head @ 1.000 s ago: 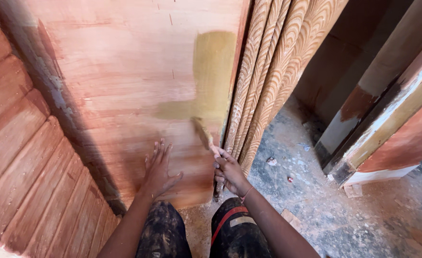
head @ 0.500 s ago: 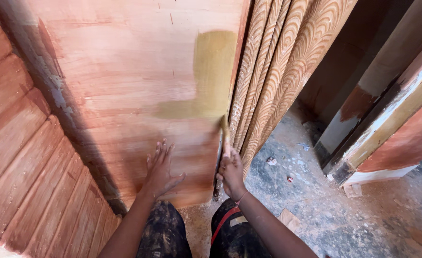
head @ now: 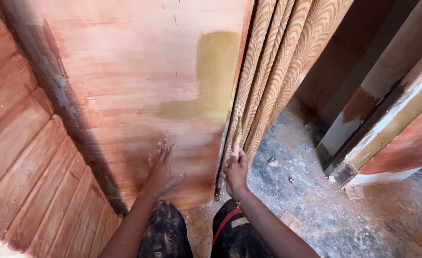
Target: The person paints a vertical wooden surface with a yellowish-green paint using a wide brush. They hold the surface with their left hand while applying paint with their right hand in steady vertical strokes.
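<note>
Dusty concrete floor [head: 316,205] is spreading out to your right, and a reddish wooden panel [head: 125,95] is leaning upright before you, with carved boards [head: 278,71] standing just beside its right edge. Your left hand [head: 160,169] is lying flat against the panel's lower part, arm reaching forward, fingers [head: 163,150] spread wide and pointing up. Your right hand [head: 235,172] is gripping a thin brush [head: 238,136], fingers closing round its handle, holding it upright along the panel's right edge below a yellowish coated patch [head: 215,71].
</note>
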